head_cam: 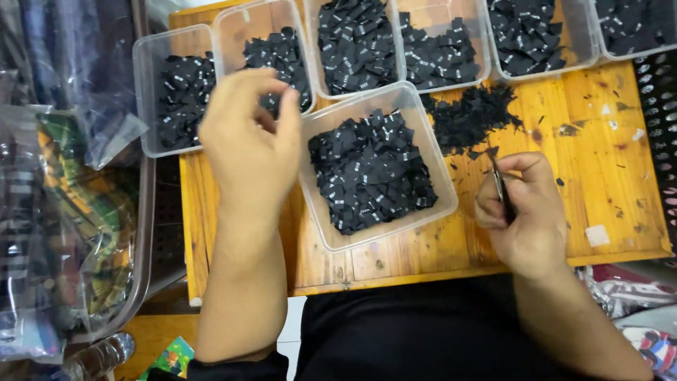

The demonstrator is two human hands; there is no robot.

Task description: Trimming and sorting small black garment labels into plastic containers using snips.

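Observation:
My left hand hovers with curled fingers over the edge of a clear plastic tub of small black fabric labels, thumb and fingertips pinched together; whether a label sits between them I cannot tell. My right hand rests on the wooden board and grips thin dark tweezers, tips pointing at a loose pile of black labels. Between my hands stands a larger clear tub holding many black labels.
Several more clear tubs of black labels line the board's far edge. A big clear bin with bagged colourful cloth sits at left. A black perforated crate is at right, and packaged goods lie below right.

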